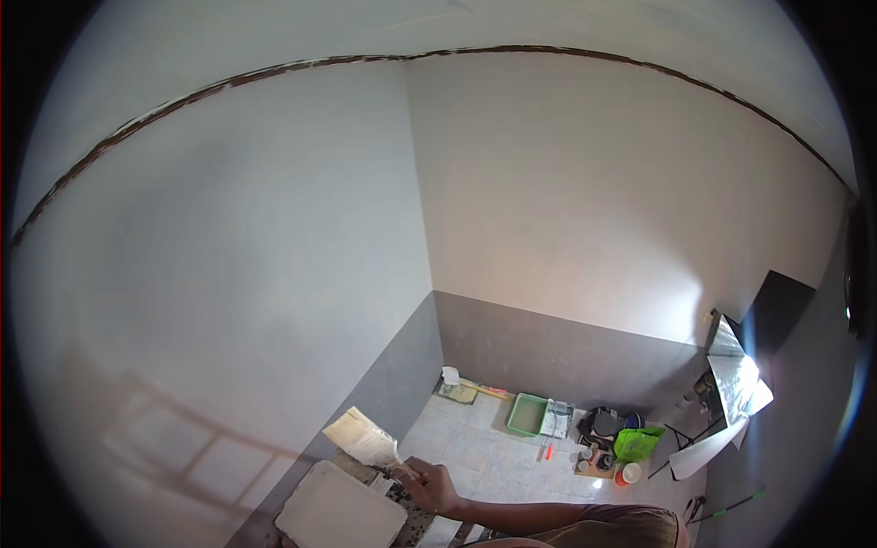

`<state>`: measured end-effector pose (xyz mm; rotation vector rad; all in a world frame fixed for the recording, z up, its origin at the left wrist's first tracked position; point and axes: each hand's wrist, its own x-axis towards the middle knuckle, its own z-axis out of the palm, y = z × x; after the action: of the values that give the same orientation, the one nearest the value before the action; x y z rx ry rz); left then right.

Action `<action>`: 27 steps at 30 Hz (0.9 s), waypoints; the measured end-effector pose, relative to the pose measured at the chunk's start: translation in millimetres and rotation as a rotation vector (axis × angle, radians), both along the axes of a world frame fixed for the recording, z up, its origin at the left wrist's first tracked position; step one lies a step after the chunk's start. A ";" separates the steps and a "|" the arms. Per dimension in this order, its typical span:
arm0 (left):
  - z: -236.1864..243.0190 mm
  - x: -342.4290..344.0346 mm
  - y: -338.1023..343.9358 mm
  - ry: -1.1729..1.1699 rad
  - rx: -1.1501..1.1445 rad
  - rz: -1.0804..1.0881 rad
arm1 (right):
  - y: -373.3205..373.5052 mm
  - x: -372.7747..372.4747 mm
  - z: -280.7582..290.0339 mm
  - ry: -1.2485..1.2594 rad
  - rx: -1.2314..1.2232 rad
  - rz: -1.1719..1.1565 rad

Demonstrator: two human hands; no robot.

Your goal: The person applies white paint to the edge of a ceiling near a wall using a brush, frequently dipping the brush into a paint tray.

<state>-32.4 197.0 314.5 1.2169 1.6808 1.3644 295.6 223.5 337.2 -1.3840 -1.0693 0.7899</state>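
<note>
Right hand: the fingers were closed round the handle of the brush, pinching it near the bristle end; the bare forearm ran in from the lower right.
Wide, flat paintbrush: it was in that grip, its pale cream bristles pointing up and left, in front of the lower left wall as seen from above.
Left hand: it did not show clearly, so its state could not be told.
Off-white, round-cornered square object: it lay below the bristles at the lower edge; whether it was a lid or a filled container could not be told.
Smooth pale grey left wall: it bore a ladder-shaped shadow low down.
Ragged dark brown strip: it ran along the top of the walls, under the pale ceiling.
Dark grey band: it covered the lower part of the far wall.
Pale tiled floor: a rectangular green plastic tray stood near the far wall, with a bright green bag farther right.
Lamp with silvery reflective panels: it shone at the right.
</note>
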 end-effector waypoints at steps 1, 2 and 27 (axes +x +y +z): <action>-16.1 -11.3 2.9 0.017 0.038 -0.019 | 0.4 2.7 -1.5 -0.005 -0.002 0.003; -26.4 -16.9 12.1 0.022 0.087 -0.040 | 1.8 2.8 -10.8 -0.035 0.016 -0.012; 30.7 54.9 41.7 0.007 0.171 -0.065 | 22.2 10.5 -28.3 -0.017 -0.032 -0.139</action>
<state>22.5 238.7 345.3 1.3613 1.5402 1.4897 306.0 245.7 308.9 -1.4782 -0.9652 0.6972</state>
